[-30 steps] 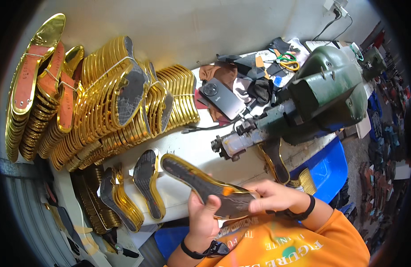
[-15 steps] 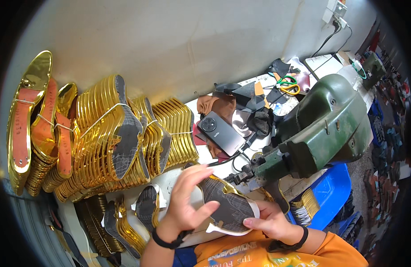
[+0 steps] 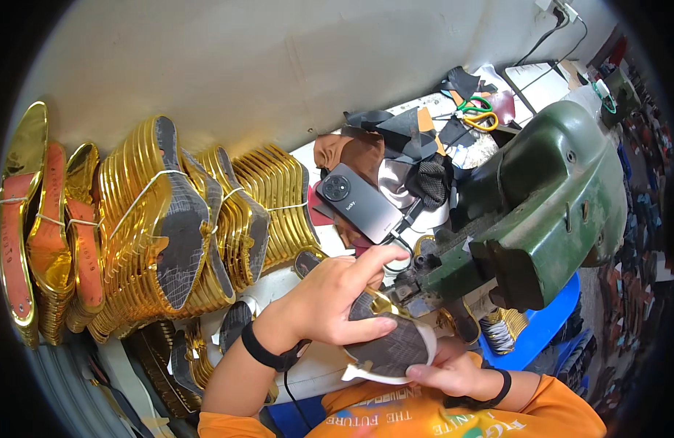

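Sole in hand: one dark grey sole (image 3: 395, 352), gold at its edge, with a white strip (image 3: 429, 343) along the rounded end; held low over the front of the white table (image 3: 311, 376), near the wearer's orange shirt (image 3: 395, 409).
Left hand: left hand (image 3: 329, 296) spread above the sole, thumb laid across the dark face, index finger stretched toward the machine; its other fingers are hidden, so whether it grips cannot be told.
Right hand: right hand (image 3: 457, 369) pinched on the rounded end, thumb on top at the white-edged rim.
Hands, relative: apart, one at either side of the sole.
Weight: judged light, being thin.
Stiffness: judged firm but springy; the similar soles in the tied stack (image 3: 183, 248) keep a curved form.
Surface: grey face looks matt and likely grips well; gold edging looks glossy, probably slippery and easily scuffed.
Weak point: white strip appears thin and stands out at one corner; likely to bend or peel if pulled.
Best hold: rim of the rounded end, thumb over the grey face, fingers beneath; second hand flat near the middle.
Machine: green machine (image 3: 563, 212), its arm end close by the sole's upper end; contact cannot be made out.
Alongside: dark phone (image 3: 373, 212), scissors (image 3: 477, 120), blue bin (image 3: 567, 306).
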A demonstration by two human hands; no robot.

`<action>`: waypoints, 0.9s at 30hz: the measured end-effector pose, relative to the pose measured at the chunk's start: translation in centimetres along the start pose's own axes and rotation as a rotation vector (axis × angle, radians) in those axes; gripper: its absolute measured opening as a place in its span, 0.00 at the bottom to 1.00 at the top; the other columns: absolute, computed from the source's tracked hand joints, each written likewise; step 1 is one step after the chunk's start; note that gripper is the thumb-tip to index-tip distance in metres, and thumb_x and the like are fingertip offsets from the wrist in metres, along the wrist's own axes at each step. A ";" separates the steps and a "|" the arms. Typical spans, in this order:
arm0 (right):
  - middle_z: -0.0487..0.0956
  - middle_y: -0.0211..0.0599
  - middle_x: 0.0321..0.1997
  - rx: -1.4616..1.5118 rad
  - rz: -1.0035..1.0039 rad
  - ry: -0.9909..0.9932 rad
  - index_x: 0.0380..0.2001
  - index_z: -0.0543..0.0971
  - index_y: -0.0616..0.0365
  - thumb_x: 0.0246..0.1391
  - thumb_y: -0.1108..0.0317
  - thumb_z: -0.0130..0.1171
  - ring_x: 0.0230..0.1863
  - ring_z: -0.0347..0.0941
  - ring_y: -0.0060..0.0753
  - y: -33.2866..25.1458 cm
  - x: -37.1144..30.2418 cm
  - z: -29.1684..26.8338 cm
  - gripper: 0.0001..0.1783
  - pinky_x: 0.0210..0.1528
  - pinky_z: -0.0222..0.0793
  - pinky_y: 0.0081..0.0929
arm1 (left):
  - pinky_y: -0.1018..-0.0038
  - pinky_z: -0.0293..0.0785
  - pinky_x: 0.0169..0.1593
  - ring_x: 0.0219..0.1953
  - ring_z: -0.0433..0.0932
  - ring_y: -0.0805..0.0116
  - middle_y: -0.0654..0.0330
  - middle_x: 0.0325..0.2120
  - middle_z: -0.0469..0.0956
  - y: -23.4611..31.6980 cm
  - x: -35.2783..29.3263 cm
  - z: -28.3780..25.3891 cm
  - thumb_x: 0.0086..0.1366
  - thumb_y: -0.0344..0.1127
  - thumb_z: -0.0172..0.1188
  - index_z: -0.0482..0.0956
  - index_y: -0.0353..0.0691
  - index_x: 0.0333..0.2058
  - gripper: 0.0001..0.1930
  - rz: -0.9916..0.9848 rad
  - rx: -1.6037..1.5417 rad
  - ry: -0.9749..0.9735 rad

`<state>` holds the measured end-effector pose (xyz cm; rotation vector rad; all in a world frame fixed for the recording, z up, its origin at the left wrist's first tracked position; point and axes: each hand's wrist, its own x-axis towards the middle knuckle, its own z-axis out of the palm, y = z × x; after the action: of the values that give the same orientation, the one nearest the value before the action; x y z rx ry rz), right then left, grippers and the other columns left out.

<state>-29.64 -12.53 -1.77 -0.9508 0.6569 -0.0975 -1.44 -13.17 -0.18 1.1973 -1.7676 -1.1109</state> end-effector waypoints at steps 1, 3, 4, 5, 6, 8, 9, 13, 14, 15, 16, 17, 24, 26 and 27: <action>0.84 0.33 0.37 -0.048 -0.012 0.018 0.45 0.81 0.65 0.65 0.67 0.61 0.36 0.79 0.20 0.0 -0.1 -0.1 0.12 0.41 0.76 0.21 | 0.72 0.62 0.31 0.23 0.63 0.65 0.61 0.21 0.61 0.2 0.2 0.0 0.51 0.43 0.70 0.65 0.35 0.61 0.40 -0.024 -0.003 -0.018; 0.84 0.33 0.37 -0.003 -0.008 0.042 0.45 0.81 0.65 0.65 0.68 0.61 0.35 0.79 0.19 0.3 -0.2 0.1 0.12 0.40 0.76 0.20 | 0.72 0.62 0.31 0.23 0.63 0.66 0.62 0.20 0.61 -0.1 0.0 0.1 0.51 0.43 0.70 0.65 0.36 0.60 0.39 -0.008 -0.002 -0.004; 0.84 0.32 0.36 0.037 -0.009 0.064 0.46 0.81 0.65 0.65 0.68 0.60 0.35 0.78 0.18 0.5 -0.1 0.4 0.12 0.39 0.76 0.20 | 0.73 0.61 0.31 0.23 0.62 0.67 0.62 0.20 0.61 -0.2 -0.1 0.1 0.51 0.43 0.70 0.66 0.36 0.60 0.39 0.012 0.004 0.014; 0.84 0.32 0.36 0.044 -0.003 0.065 0.46 0.81 0.65 0.65 0.68 0.60 0.35 0.78 0.18 0.4 -0.1 0.6 0.12 0.39 0.76 0.20 | 0.73 0.60 0.31 0.22 0.62 0.69 0.63 0.20 0.61 -0.2 -0.2 0.3 0.51 0.42 0.70 0.67 0.36 0.57 0.36 0.002 -0.019 0.037; 0.84 0.32 0.36 0.046 -0.020 0.077 0.47 0.81 0.64 0.65 0.69 0.60 0.35 0.78 0.18 -0.2 0.1 0.7 0.12 0.39 0.76 0.19 | 0.73 0.60 0.31 0.22 0.62 0.69 0.63 0.20 0.61 -0.3 -0.3 0.3 0.51 0.42 0.70 0.67 0.36 0.57 0.36 -0.005 -0.022 0.034; 0.84 0.31 0.36 0.044 -0.034 0.094 0.48 0.82 0.64 0.64 0.70 0.60 0.35 0.78 0.17 -0.7 0.5 1.0 0.12 0.39 0.76 0.19 | 0.74 0.60 0.31 0.23 0.62 0.71 0.64 0.20 0.62 -0.6 -0.6 0.2 0.51 0.41 0.71 0.68 0.36 0.55 0.34 -0.042 -0.038 0.056; 0.84 0.31 0.36 0.037 -0.068 0.097 0.48 0.82 0.64 0.64 0.70 0.61 0.35 0.77 0.16 -0.8 0.7 1.2 0.12 0.38 0.75 0.18 | 0.75 0.60 0.31 0.23 0.62 0.72 0.64 0.20 0.63 -0.8 -0.7 0.1 0.52 0.41 0.71 0.69 0.35 0.52 0.31 -0.032 -0.047 0.073; 0.84 0.30 0.37 0.054 0.050 0.122 0.47 0.83 0.64 0.62 0.69 0.63 0.33 0.77 0.14 -1.8 1.3 1.1 0.13 0.35 0.75 0.16 | 0.77 0.63 0.33 0.26 0.66 0.73 0.63 0.24 0.68 -1.0 -1.6 0.0 0.52 0.40 0.70 0.73 0.35 0.48 0.27 -0.099 -0.100 0.154; 0.84 0.30 0.37 0.051 0.050 0.122 0.47 0.83 0.64 0.62 0.69 0.63 0.33 0.77 0.14 -2.0 1.5 1.2 0.13 0.35 0.75 0.16 | 0.77 0.63 0.33 0.26 0.66 0.73 0.63 0.24 0.68 -1.0 -1.7 -0.1 0.52 0.40 0.70 0.73 0.35 0.48 0.27 -0.098 -0.101 0.157; 0.84 0.30 0.36 0.073 0.049 0.147 0.44 0.84 0.64 0.61 0.69 0.64 0.32 0.76 0.14 -2.2 1.9 1.3 0.12 0.33 0.74 0.15 | 0.77 0.64 0.33 0.26 0.66 0.73 0.62 0.25 0.68 -0.9 -1.7 -0.5 0.52 0.40 0.70 0.74 0.35 0.47 0.26 -0.106 -0.078 0.162; 0.84 0.29 0.34 0.095 0.048 0.172 0.42 0.84 0.64 0.61 0.68 0.65 0.30 0.76 0.13 -2.2 2.1 1.5 0.11 0.32 0.73 0.14 | 0.77 0.65 0.34 0.27 0.67 0.73 0.61 0.26 0.69 -0.9 -1.8 -0.7 0.52 0.40 0.69 0.74 0.36 0.47 0.25 -0.115 -0.055 0.167; 0.84 0.29 0.34 0.093 0.049 0.171 0.42 0.84 0.64 0.61 0.68 0.65 0.30 0.76 0.13 -2.0 2.3 1.4 0.11 0.32 0.73 0.14 | 0.76 0.67 0.35 0.28 0.69 0.72 0.60 0.28 0.72 -1.1 -1.9 -0.7 0.53 0.40 0.68 0.76 0.35 0.44 0.22 -0.084 -0.028 0.206; 0.80 0.27 0.18 -0.081 -0.075 0.345 0.21 0.85 0.62 0.57 0.64 0.70 0.20 0.73 0.12 -1.5 4.3 2.0 0.15 0.22 0.67 0.14 | 0.76 0.70 0.37 0.29 0.74 0.72 0.60 0.28 0.75 -1.3 -3.2 -0.6 0.55 0.38 0.64 0.76 0.34 0.38 0.15 -0.119 -0.042 0.325; 0.80 0.27 0.17 -0.101 -0.079 0.398 0.19 0.85 0.62 0.56 0.63 0.71 0.18 0.73 0.13 -1.8 4.6 2.5 0.16 0.21 0.67 0.14 | 0.76 0.69 0.36 0.28 0.73 0.73 0.61 0.26 0.75 -1.1 -3.9 -0.4 0.56 0.37 0.63 0.76 0.34 0.36 0.14 -0.151 -0.039 0.362; 0.80 0.28 0.17 -0.084 -0.085 0.415 0.19 0.85 0.63 0.56 0.63 0.71 0.18 0.74 0.14 -1.9 4.7 2.6 0.17 0.20 0.69 0.15 | 0.76 0.69 0.35 0.27 0.73 0.74 0.61 0.25 0.75 -1.0 -4.3 -0.3 0.56 0.36 0.62 0.76 0.34 0.35 0.12 -0.185 -0.039 0.396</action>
<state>-23.98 -13.45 -1.47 -1.0502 1.0085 -0.3519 0.47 -9.39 -1.35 1.4647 -1.3514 -0.9261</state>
